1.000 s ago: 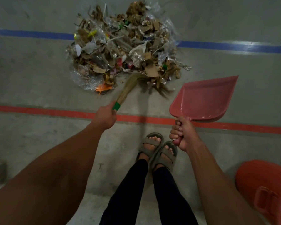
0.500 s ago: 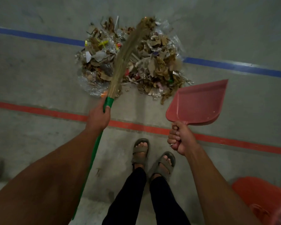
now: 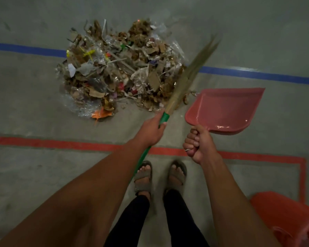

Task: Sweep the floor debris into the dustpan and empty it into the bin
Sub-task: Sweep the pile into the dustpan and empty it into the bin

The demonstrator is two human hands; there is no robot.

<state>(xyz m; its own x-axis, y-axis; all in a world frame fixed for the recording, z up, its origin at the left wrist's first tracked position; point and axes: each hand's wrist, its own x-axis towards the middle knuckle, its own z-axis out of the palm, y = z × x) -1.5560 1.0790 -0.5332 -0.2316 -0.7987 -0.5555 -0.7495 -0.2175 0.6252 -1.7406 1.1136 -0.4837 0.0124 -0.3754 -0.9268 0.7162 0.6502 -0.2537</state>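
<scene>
A pile of debris [image 3: 121,72], cardboard scraps, clear plastic and small coloured bits, lies on the grey floor ahead of me. My left hand [image 3: 151,130] grips the green handle of a straw broom [image 3: 187,75]; its blurred bristles slant up to the right past the pile's right edge. My right hand [image 3: 199,143] grips the handle of a pink dustpan [image 3: 225,109], held empty to the right of the pile, its mouth pointing away. An orange bin [image 3: 291,218] shows at the bottom right corner, partly cut off.
A blue floor line [image 3: 25,49] runs behind the pile and a red line [image 3: 61,143] runs in front of my sandalled feet [image 3: 159,175], turning a corner at the right. Bare concrete lies left of the pile.
The broom has swung from over the pile's middle to its right side. My left hand moved right, close to the dustpan. The dustpan stayed in my right hand.
</scene>
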